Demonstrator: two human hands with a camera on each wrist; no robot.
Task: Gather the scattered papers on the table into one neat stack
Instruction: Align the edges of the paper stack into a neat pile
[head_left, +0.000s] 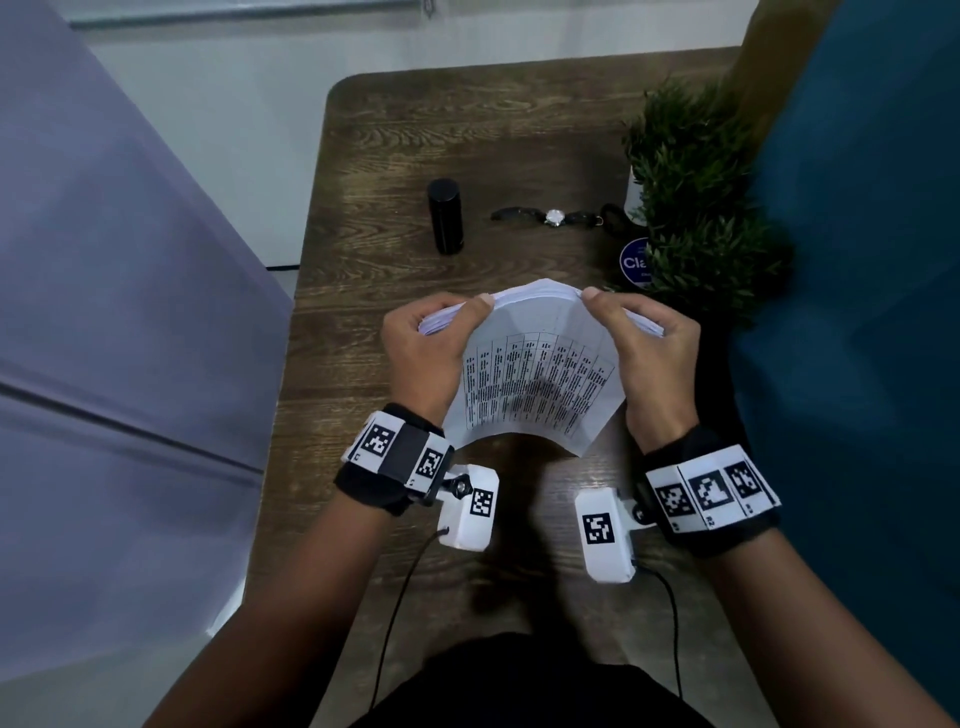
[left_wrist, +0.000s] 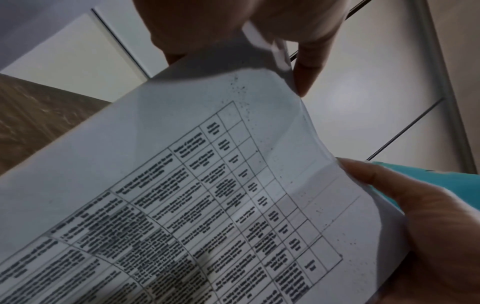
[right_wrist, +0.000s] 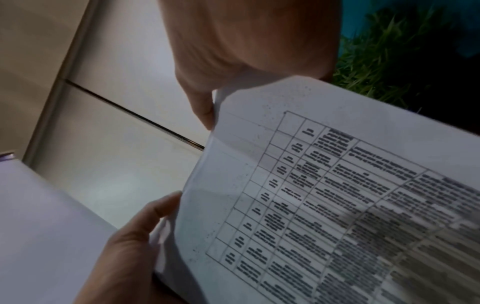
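I hold a stack of white papers (head_left: 540, 374) upright over the dark wooden table (head_left: 415, 130), its printed grid of text facing me and the sheets bowed. My left hand (head_left: 457, 317) grips the upper left edge, thumb on the front and fingers behind. My right hand (head_left: 623, 322) grips the upper right edge the same way. In the left wrist view the papers (left_wrist: 207, 195) fill the frame, with my left hand (left_wrist: 233, 26) above and my right hand (left_wrist: 428, 226) at the far edge. The right wrist view shows the papers (right_wrist: 337, 195) between my right hand (right_wrist: 246, 41) and left hand (right_wrist: 135, 246).
Behind the stack stand a black cylinder (head_left: 445, 215), a wristwatch (head_left: 555, 217), a round blue disc (head_left: 635, 262) and a potted plant (head_left: 696, 197) at the right edge. A blue panel (head_left: 857, 260) borders the table on the right.
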